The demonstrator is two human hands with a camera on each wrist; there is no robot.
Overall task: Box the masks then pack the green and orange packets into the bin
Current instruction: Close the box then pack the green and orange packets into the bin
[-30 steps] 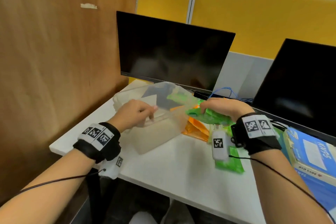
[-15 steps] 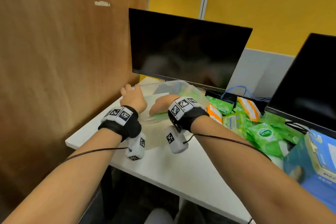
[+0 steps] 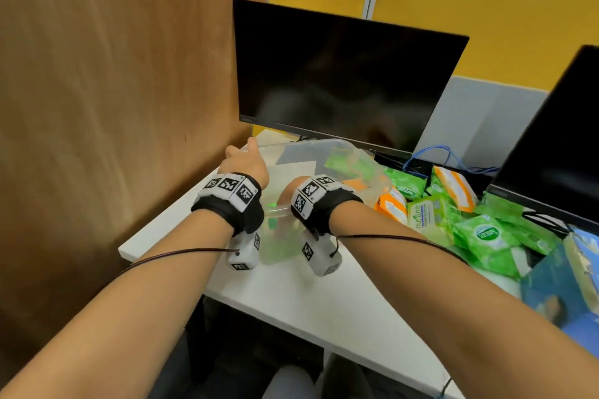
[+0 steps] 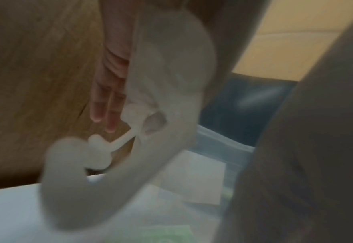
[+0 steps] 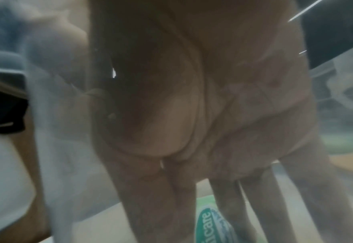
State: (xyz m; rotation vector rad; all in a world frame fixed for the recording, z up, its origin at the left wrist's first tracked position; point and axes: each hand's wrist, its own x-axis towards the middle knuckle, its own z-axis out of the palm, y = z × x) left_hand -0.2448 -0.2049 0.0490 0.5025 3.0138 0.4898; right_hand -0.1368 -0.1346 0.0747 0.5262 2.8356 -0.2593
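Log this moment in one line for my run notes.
step: packing packets | right hand: inside bin, fingers on green packet | left hand: steadying bin rim | more packets on desk

One clear bin (image 3: 372, 155) stands on one white desk (image 3: 324, 295). Two hands are at the bin: the left hand (image 3: 243, 162) at its left rim and the right hand (image 3: 291, 191) inside it. Two dark monitors stand by, one (image 3: 340, 74) behind the bin and one (image 3: 557, 126) to its right.

Inside the bin lie one white sheet (image 3: 291, 168), one orange patch (image 3: 359, 185) and at least two green packets (image 3: 340, 162). Right of the bin lie two orange packets (image 3: 392, 204). The green heap (image 3: 486, 233) beside them holds perhaps six, though they overlap too much to count surely. One blue box (image 3: 567, 285) lies furthest right of the bin.
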